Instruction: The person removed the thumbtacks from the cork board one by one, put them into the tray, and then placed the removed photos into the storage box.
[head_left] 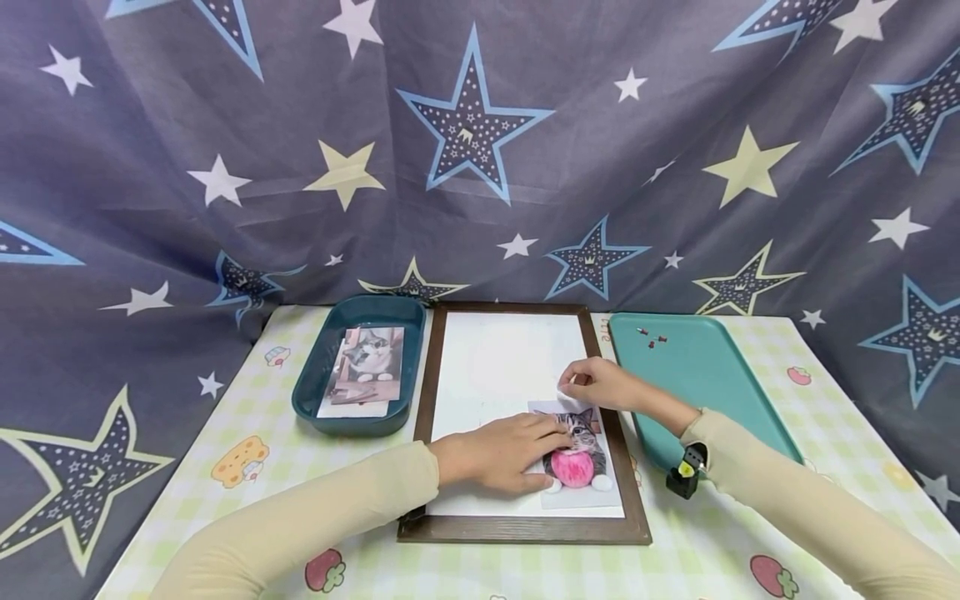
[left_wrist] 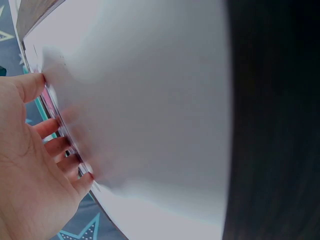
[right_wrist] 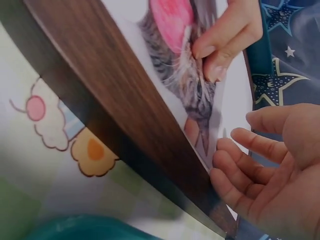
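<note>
A cat photo with a pink ball [head_left: 573,468] lies at the lower right of a white board [head_left: 510,358] with a brown wooden frame [head_left: 525,530]. My left hand [head_left: 502,454] rests over the photo's left side, its fingers extended across the cat's face. At the photo's top edge is my right hand [head_left: 600,383], its fingers loosely bent. In the right wrist view, the right hand's fingertips [right_wrist: 220,150] hover beside the photo's corner, close to the frame, with nothing visible between them. The left wrist view shows the left hand [left_wrist: 40,145] with fingers spread along the white surface.
At the left, a dark teal bin [head_left: 307,387] holds another cat photo [head_left: 371,354] over white-edged sheets. A green tray [head_left: 697,375] at the right carries several red pushpins [head_left: 652,340]. A checked tablecloth [head_left: 360,483] covers the table; a starry curtain [head_left: 450,233] hangs behind.
</note>
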